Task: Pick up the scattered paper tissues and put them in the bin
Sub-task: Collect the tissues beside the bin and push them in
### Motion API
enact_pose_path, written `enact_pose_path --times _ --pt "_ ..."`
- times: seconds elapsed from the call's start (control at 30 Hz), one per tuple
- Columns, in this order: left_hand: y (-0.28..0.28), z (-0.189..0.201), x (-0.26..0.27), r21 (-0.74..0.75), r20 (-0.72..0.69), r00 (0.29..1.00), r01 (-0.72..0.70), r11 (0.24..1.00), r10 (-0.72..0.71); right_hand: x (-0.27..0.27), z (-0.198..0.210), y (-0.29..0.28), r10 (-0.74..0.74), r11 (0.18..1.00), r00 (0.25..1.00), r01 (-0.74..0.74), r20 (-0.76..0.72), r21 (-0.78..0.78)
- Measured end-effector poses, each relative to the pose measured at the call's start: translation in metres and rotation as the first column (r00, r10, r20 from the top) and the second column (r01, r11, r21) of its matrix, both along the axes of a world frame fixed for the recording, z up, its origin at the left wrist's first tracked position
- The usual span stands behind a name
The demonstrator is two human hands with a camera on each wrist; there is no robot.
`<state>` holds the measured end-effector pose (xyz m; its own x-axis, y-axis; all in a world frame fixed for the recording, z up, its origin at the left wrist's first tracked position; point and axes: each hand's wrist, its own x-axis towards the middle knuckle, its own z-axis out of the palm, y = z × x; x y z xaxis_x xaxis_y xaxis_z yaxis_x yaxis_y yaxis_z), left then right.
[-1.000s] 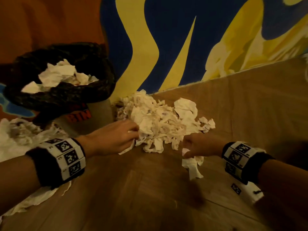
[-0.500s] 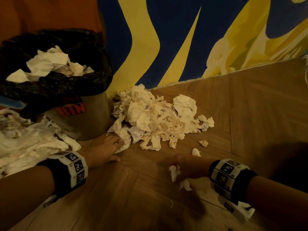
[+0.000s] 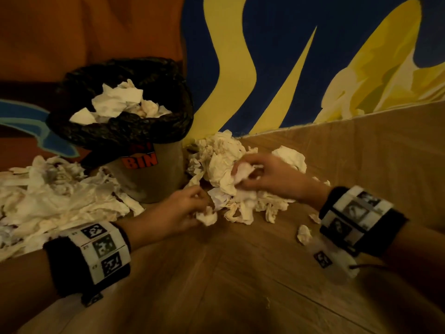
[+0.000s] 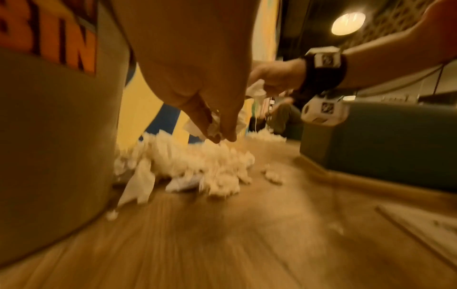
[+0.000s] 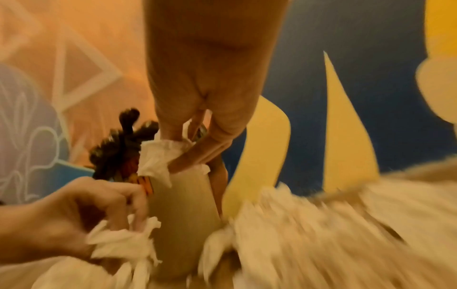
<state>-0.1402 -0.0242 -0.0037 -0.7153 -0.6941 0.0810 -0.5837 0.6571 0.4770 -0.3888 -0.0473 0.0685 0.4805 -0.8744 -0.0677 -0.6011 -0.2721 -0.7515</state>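
Both hands, flat on the floor half a second ago, are now lifting: left hand (image 3: 183, 210) pinching a tissue wad (image 3: 206, 217), right hand (image 3: 269, 177) gripping a crumpled tissue (image 3: 242, 173) over the pile (image 3: 216, 160). Bin (image 3: 149, 174) is standing just left; carrying bunched, tight handfuls should avoid dropped scraps.

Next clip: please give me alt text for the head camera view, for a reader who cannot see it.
Two bare hands reach into a pile of crumpled tissues on a wooden floor; the left hand pinches a small wad and the right hand grips another. Left of the pile stands a bin with a black liner, already heaped with tissues, and more lie beyond it.
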Motion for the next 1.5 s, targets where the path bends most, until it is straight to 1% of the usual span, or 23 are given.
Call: enact_pose_path --times 0.1,0.17,0.23,0.33,0.37,0.43,0.47,0.53,0.6,0.63,0.7,0.73,0.83,0.87,0.93,0.97,1.03,1.17,1.23,1.3,1.33,1.4,1.5 --pt "0.003 0.055 0.001 -0.178 -0.236 0.971 -0.016 0.984 -0.027 0.028 0.057 -0.033 -0.005 0.977 0.993 0.030 0.119 -0.213" --pt "0.009 0.090 0.007 -0.278 -0.321 0.947 -0.072 0.958 -0.022 0.052 0.090 -0.054 0.021 0.931 0.980 0.053 0.197 -0.362" --pt "0.015 0.120 0.016 -0.358 -0.392 0.920 -0.179 0.917 0.026 0.081 0.110 -0.072 0.070 0.879 0.962 0.066 0.265 -0.472" --pt "0.013 0.149 0.038 -0.415 -0.492 0.855 -0.396 0.819 0.164 0.129 0.113 -0.089 0.111 0.828 0.938 0.095 0.327 -0.553" --pt "0.010 0.156 0.047 -0.426 -0.511 0.833 -0.459 0.779 0.211 0.143 0.108 -0.095 0.094 0.823 0.947 0.099 0.306 -0.559" --pt "-0.001 0.166 0.062 -0.423 -0.545 0.784 -0.562 0.711 0.295 0.164 0.096 -0.101 0.069 0.822 0.983 0.039 0.168 -0.568" --pt "-0.006 0.170 0.070 -0.410 -0.564 0.755 -0.608 0.680 0.335 0.171 0.090 -0.101 0.080 0.831 0.995 -0.032 0.063 -0.555" --pt "-0.016 0.173 0.081 -0.355 -0.600 0.686 -0.689 0.632 0.411 0.180 0.083 -0.099 0.142 0.855 0.979 -0.194 -0.144 -0.481" --pt "-0.025 0.171 0.089 -0.262 -0.589 0.637 -0.733 0.628 0.497 0.184 0.082 -0.094 0.202 0.867 0.933 -0.311 -0.297 -0.389" --pt "-0.030 0.168 0.093 -0.240 -0.539 0.636 -0.744 0.623 0.552 0.186 0.082 -0.092 0.221 0.873 0.915 -0.340 -0.336 -0.351" --pt "-0.042 0.159 0.100 -0.243 -0.323 0.661 -0.749 0.616 0.677 0.188 0.085 -0.088 0.240 0.891 0.885 -0.364 -0.398 -0.272" --pt "-0.047 0.154 0.102 -0.223 -0.194 0.673 -0.739 0.636 0.714 0.189 0.086 -0.086 0.236 0.906 0.865 -0.361 -0.442 -0.222" --pt "-0.061 0.146 0.108 -0.095 0.090 0.715 -0.687 0.720 0.694 0.197 0.087 -0.085 0.243 0.927 0.800 -0.358 -0.549 -0.110" --pt "-0.063 0.146 0.108 -0.069 0.194 0.707 -0.681 0.729 0.680 0.200 0.087 -0.087 0.253 0.934 0.792 -0.350 -0.556 -0.075" --pt "-0.066 0.151 0.106 -0.027 0.408 0.643 -0.701 0.712 0.648 0.203 0.087 -0.092 0.272 0.947 0.808 -0.322 -0.523 -0.006" --pt "-0.068 0.155 0.104 0.000 0.455 0.629 -0.708 0.707 0.630 0.205 0.088 -0.095 0.275 0.951 0.819 -0.310 -0.503 0.015" --pt "-0.069 0.163 0.105 0.033 0.404 0.662 -0.700 0.713 0.632 0.207 0.092 -0.102 0.278 0.954 0.827 -0.296 -0.489 0.043" --pt "-0.065 0.161 0.118 0.105 0.176 0.737 -0.673 0.732 0.653 0.212 0.116 -0.111 0.346 0.935 0.760 -0.330 -0.549 0.132" --pt "-0.060 0.149 0.128 0.083 0.109 0.733 -0.680 0.728 0.672 0.219 0.129 -0.114 0.354 0.935 0.739 -0.286 -0.574 0.209" --pt "-0.055 0.136 0.137 0.031 0.093 0.719 -0.693 0.720 0.688 0.231 0.139 -0.117 0.369 0.929 0.709 -0.262 -0.601 0.262" --pt "-0.053 0.130 0.140 0.046 0.085 0.712 -0.701 0.711 0.697 0.240 0.142 -0.119 0.381 0.924 0.687 -0.252 -0.619 0.289" --pt "-0.050 0.122 0.144 0.156 0.061 0.705 -0.706 0.691 0.707 0.259 0.144 -0.123 0.409 0.911 0.634 -0.240 -0.656 0.336" --pt "-0.047 0.119 0.141 0.247 -0.001 0.712 -0.680 0.690 0.702 0.288 0.141 -0.134 0.425 0.905 0.524 -0.237 -0.738 0.352"
